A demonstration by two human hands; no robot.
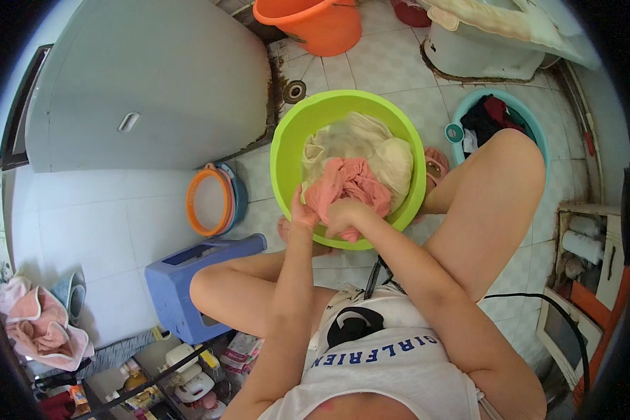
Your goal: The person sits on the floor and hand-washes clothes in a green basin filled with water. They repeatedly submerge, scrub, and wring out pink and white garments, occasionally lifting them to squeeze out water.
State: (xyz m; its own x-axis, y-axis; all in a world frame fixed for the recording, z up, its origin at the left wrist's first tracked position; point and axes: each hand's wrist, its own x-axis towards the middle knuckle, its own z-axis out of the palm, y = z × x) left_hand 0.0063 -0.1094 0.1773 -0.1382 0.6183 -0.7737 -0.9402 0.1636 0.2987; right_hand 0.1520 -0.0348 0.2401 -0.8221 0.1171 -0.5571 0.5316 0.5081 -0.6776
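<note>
A large lime-green basin (278, 150) stands on the floor between my knees. Cream-coloured fabric (392, 157) lies bunched inside it, looking wet. On top of that, toward my side of the basin, is a crumpled pink cloth (350, 183). My left hand (303, 212) grips the left edge of this cloth. With curled fingers, my right hand (344, 215) holds its near side, close to the left hand; those fingertips are partly hidden by the folds.
A teal basin (539, 129) with dark clothes stands at the right, an orange bucket (329, 31) at the back. Left are small upright basins (206, 203), a blue plastic stool (171, 294) and a grey cabinet-like panel (154, 77). A floor drain (294, 92) lies behind the green basin.
</note>
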